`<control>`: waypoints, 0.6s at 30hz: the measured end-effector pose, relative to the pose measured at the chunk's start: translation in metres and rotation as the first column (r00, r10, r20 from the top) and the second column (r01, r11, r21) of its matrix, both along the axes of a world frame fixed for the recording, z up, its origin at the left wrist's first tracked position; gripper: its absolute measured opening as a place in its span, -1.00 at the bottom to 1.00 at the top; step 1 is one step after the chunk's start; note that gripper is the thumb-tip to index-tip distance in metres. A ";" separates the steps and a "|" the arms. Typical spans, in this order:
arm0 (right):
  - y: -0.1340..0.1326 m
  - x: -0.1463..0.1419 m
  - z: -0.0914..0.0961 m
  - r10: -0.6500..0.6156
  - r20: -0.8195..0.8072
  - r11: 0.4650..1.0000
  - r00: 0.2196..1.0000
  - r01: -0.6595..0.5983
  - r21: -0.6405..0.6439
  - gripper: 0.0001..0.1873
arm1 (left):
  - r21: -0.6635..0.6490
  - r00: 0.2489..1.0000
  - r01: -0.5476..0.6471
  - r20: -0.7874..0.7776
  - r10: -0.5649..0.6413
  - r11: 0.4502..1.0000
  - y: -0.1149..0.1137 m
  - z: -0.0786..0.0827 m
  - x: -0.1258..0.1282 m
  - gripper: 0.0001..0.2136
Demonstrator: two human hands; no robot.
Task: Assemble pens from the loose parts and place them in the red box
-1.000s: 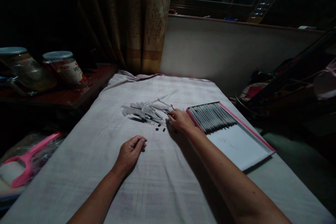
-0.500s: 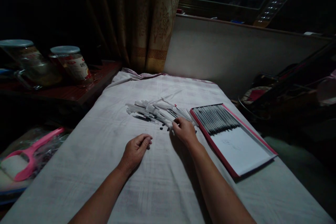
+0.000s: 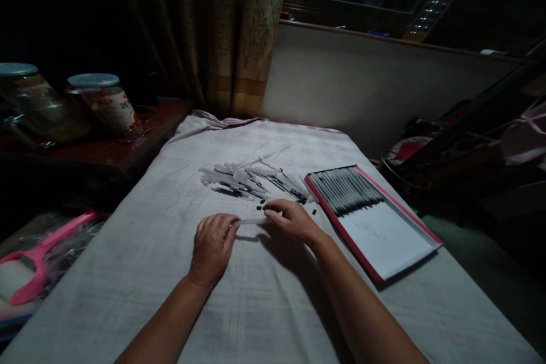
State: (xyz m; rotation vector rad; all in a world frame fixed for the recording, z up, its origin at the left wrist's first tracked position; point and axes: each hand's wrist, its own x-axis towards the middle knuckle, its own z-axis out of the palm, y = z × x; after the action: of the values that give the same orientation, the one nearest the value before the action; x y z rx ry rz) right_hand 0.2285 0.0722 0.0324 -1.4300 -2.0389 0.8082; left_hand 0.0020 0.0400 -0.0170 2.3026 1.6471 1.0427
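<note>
A slim translucent pen [image 3: 255, 221] spans the gap between my hands, lying almost level above the cloth. My left hand [image 3: 214, 245] is closed around its left end, and my right hand [image 3: 293, 220] pinches the right end; the fingers hide both tips. Just beyond lies a loose heap of pens [image 3: 239, 179], clear and white with some black parts. Several small black pen caps are scattered near my right fingers, one cap [image 3: 314, 212] lying apart to the right. A shallow red-edged box [image 3: 384, 247] on the right holds a row of black-tipped pens [image 3: 347, 189].
A pale checked cloth [image 3: 256, 307] covers the table. On the left, a dark red side table [image 3: 145, 139] carries a lidded jar [image 3: 113, 105] and a glass jug. A pink-handled item [image 3: 40, 261] sits low at left. Curtain [image 3: 247, 40] and wall stand behind.
My right hand has drawn back from the heap towards my left hand, bringing a pen. My left hand now grips the pen's other end. The view has shifted slightly.
</note>
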 end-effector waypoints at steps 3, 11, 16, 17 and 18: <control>0.044 0.013 0.002 -0.221 0.184 0.974 0.958 0.207 0.089 -0.67 | 0.026 0.985 -0.162 0.069 0.160 0.987 0.028 0.002 -0.018 -0.74; 0.129 0.020 -0.010 -0.307 0.448 0.950 0.840 0.300 0.088 -0.50 | -0.204 0.992 -0.117 -0.064 0.106 0.972 0.160 0.030 -0.049 -0.76; 0.133 0.009 -0.022 -0.327 0.468 0.942 0.821 0.326 0.085 -0.52 | -0.287 0.994 -0.047 -0.107 0.017 0.957 0.204 0.029 -0.033 -0.80; 0.133 0.006 -0.023 -0.321 0.467 0.943 0.824 0.323 0.079 -0.53 | -0.299 0.994 -0.030 -0.112 -0.004 0.954 0.207 0.027 -0.029 -0.80; 0.131 0.004 -0.023 -0.310 0.466 0.947 0.829 0.314 0.071 -0.54 | -0.310 0.993 -0.012 -0.115 -0.025 0.951 0.208 0.026 -0.025 -0.79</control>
State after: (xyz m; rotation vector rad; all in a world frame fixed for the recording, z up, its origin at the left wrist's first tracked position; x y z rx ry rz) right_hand 0.2324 0.2036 0.0092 -2.0585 -2.0403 0.3468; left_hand -0.0227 0.2485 0.0086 2.1928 1.7020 0.6019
